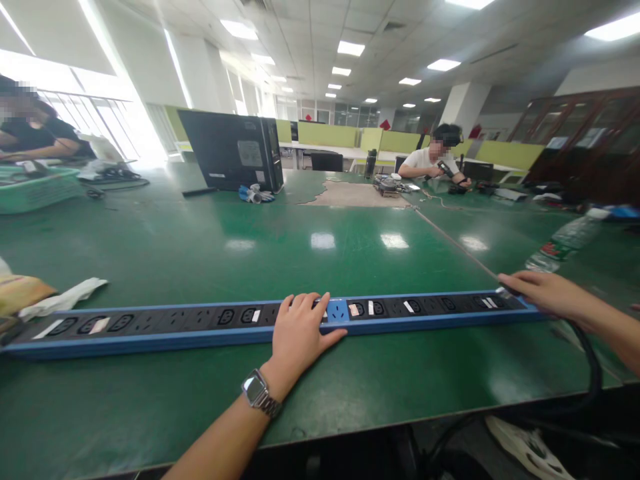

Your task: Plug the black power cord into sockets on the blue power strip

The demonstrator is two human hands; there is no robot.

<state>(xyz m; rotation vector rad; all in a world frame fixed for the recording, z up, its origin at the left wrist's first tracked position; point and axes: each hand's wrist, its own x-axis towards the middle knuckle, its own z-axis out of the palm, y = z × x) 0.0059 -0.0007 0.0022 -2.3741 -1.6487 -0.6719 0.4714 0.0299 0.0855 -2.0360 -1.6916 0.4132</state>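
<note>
Table (pixel 200 250): green surface, its near edge running below a long blue-and-black power strip (pixel 190 343)
Power strip: flat, roughly parallel to that edge
Left hand (pixel 299 333): fingers spread, gripping across the strip's middle
Right hand (pixel 537 290): fingers curled at the strip's right end, their exact grip unclear
Far side: black computer case (pixel 230 150), gloves (pixel 257 194) beside it; seated person (pixel 433 160) to the right
Left edge: green basket (pixel 43 190)
Room: lit ceiling panels (pixel 351 49), yellow-green partitions (pixel 327 134)
</note>
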